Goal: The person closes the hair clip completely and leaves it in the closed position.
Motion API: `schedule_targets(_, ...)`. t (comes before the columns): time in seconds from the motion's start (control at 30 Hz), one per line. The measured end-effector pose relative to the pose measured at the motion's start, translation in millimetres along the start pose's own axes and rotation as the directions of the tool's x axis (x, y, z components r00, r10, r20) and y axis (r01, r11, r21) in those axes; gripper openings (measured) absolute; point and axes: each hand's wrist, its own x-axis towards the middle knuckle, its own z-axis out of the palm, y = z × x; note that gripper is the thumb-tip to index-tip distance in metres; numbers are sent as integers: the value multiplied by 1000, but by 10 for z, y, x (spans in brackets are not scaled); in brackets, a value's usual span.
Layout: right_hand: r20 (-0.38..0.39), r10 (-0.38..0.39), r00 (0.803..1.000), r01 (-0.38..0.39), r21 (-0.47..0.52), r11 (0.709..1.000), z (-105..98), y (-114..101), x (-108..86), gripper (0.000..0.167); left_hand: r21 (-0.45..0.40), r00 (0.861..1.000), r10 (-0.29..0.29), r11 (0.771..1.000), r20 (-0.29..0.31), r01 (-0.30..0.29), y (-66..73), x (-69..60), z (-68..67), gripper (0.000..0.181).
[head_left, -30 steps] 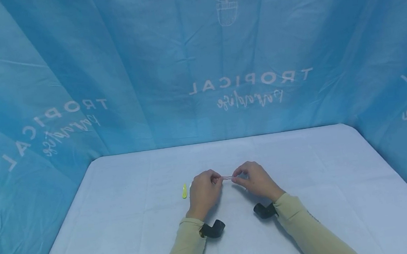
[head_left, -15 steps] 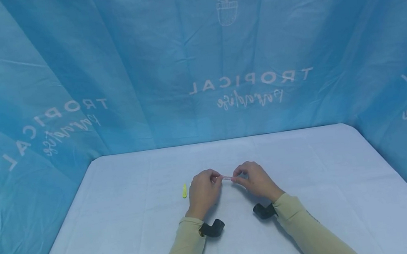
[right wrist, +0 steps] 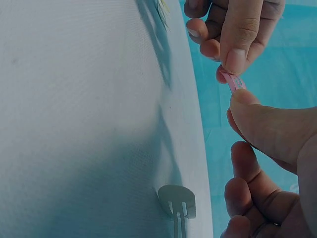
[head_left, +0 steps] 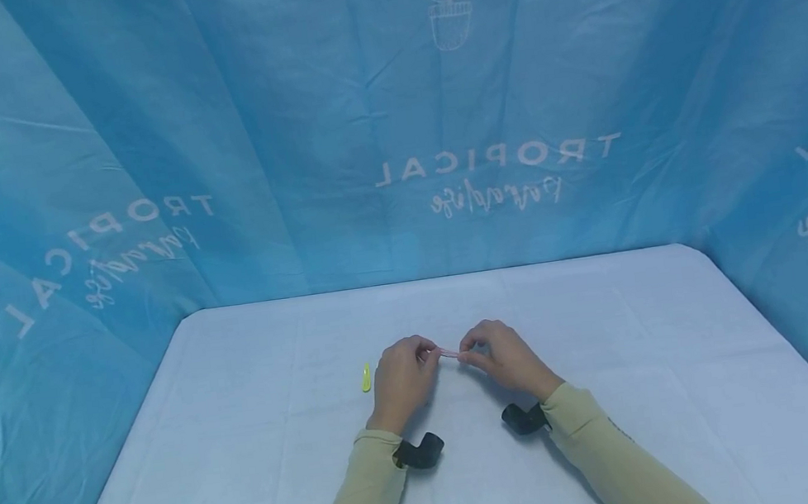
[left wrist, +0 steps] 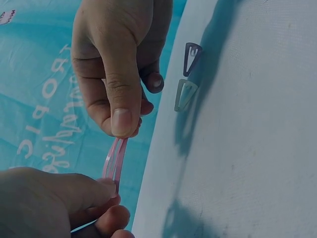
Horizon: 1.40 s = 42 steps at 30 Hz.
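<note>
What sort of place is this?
Probably a small curtained booth for recording handwork: blue fabric curtains with mirrored white lettering hang along three sides of a flat white table with rounded far corners, and black, angular wrist-worn cameras are in shot.

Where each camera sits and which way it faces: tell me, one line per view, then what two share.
Head: worn on the head, facing forward and down at the table and curtain; left hand, right hand and sleeves show.
Left wrist: worn there, facing the pink clip; left hand at lower left, right hand at top.
Right wrist: worn there, facing the same clip; right hand at lower right, left hand at top.
Shared: both wrist views show the clip pinched by both hands.
</note>
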Motion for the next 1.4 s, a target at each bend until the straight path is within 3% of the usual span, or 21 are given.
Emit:
schedule_targets(0.3,4,-12,1000,11,16,1000,11,29,6,5,2,1000,19,1000,1,-19,-8,-7,-12,12)
schedule_targets(0.57,-16,-24,1000,24,8,1000,6,29,-3,6,-4,1000,3,1000,11,-3,8,-8,-24,13)
schedule_targets(0.93,-40,29,999,-29,-8,1000,10,11,-15,8,1,1000,13,1000,17,-13,0,-6,-23,13)
schedule_targets(1.4,-59,-10,998,7,-37,999,10,16,-26,12,16,1000,19,1000,3,-19,25,-15,-5,13)
